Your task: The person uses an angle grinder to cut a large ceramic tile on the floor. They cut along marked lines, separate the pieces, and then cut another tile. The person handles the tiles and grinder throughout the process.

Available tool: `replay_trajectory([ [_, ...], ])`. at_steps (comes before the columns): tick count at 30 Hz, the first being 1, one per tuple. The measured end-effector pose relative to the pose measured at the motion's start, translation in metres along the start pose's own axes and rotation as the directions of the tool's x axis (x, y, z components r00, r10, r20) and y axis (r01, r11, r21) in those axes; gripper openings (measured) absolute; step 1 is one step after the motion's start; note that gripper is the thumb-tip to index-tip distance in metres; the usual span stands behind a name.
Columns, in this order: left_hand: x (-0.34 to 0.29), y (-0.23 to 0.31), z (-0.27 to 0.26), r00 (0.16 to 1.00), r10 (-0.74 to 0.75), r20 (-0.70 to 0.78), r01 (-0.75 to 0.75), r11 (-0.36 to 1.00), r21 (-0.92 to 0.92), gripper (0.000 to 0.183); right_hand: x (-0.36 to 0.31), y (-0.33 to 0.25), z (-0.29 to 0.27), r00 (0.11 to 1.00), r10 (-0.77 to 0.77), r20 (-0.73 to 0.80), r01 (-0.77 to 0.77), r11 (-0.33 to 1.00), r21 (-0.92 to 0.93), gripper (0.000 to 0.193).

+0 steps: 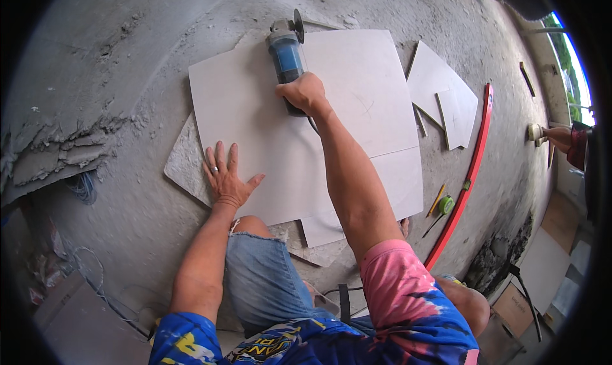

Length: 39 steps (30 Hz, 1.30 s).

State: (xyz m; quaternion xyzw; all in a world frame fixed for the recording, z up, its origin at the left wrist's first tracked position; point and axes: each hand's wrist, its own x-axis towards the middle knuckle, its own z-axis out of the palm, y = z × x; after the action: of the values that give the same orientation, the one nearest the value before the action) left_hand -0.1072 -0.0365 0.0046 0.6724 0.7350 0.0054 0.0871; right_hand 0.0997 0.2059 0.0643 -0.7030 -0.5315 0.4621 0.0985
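A large pale tile [268, 135] lies flat on the rough floor in front of me, over other tile pieces. My right hand [303, 92] is wrapped round the body of a blue angle grinder [287, 58]. The grinder's dark disc [298, 26] stands upright near the tile's far edge; whether it touches the tile I cannot tell. A dark cord runs back beneath my right forearm. My left hand [227, 179] rests flat with spread fingers on the tile's near left part and holds nothing. A thin straight line crosses the tile's right side.
Cut tile pieces [443, 94] lie to the right. Beyond them is a long red level [475, 154], with a green tape measure [446, 205] and a yellow pencil [437, 200] beside it. Broken concrete [64, 154] rises at left. Another person's foot [535, 132] shows at far right.
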Motion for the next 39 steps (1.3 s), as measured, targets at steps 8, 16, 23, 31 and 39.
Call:
replay_trajectory([
  [8, 0.0, 0.004, 0.001, 1.0, -0.003, 0.003, 0.003, 1.0, 0.02, 0.116, 0.002, -0.001, -0.007, 0.999, 0.025, 0.044, -0.025, 1.0, -0.004, 0.051],
  [16, 0.001, 0.003, 0.001, 1.0, 0.009, -0.014, -0.008, 0.999, 0.047, 0.114, -0.001, -0.002, -0.008, 0.998, 0.039, 0.045, -0.039, 0.999, 0.0, 0.051],
  [23, 0.002, 0.001, -0.001, 1.0, -0.001, 0.007, 0.001, 0.999, 0.053, 0.115, -0.002, -0.002, -0.005, 0.998, 0.038, 0.049, -0.037, 0.999, -0.011, 0.051],
  [31, 0.001, 0.002, 0.0, 1.0, 0.007, 0.0, -0.007, 0.998, 0.068, 0.114, -0.002, 0.006, 0.002, 1.0, -0.026, -0.009, 0.026, 1.0, 0.0, 0.056],
  [39, 0.0, 0.0, 0.003, 1.0, 0.013, -0.019, -0.012, 0.996, 0.086, 0.115, -0.01, 0.005, 0.001, 0.999, 0.029, 0.027, -0.029, 1.0, -0.008, 0.051],
])
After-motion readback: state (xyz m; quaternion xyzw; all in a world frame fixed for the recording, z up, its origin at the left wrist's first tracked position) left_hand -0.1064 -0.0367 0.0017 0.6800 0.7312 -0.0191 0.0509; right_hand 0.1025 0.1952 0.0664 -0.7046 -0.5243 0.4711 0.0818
